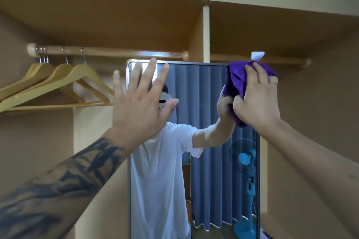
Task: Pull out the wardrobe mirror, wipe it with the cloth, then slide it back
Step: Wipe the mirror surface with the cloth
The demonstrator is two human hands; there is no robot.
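— So, starting at the left of the wardrobe, what hangs there?

— Pale wooden coat hangers (pixel 58 81), bunched on a round wooden rail (pixel 108 52) under the brown shelf.

— And next to them?

— The person's left hand (pixel 141 103), on a tattooed forearm, is raised in front of the tall metal-framed wardrobe mirror (pixel 204 103). Its fingers are straight and spread wide, gripping nothing; whether the palm actually touches the glass I cannot tell.

— Where does the mirror stand?

— Pulled out, upright, facing the room in front of the cream divider panel (pixel 206 31), its top edge just below the rail. The glass reflects a white T-shirt, a grey-blue curtain and a blue pedestal fan.

— And on the right?

— The right hand (pixel 256 99) has its fingers curled round a bunched purple cloth (pixel 236 81) with a white tag, holding it against the mirror's upper right corner. A ring shows on one finger.
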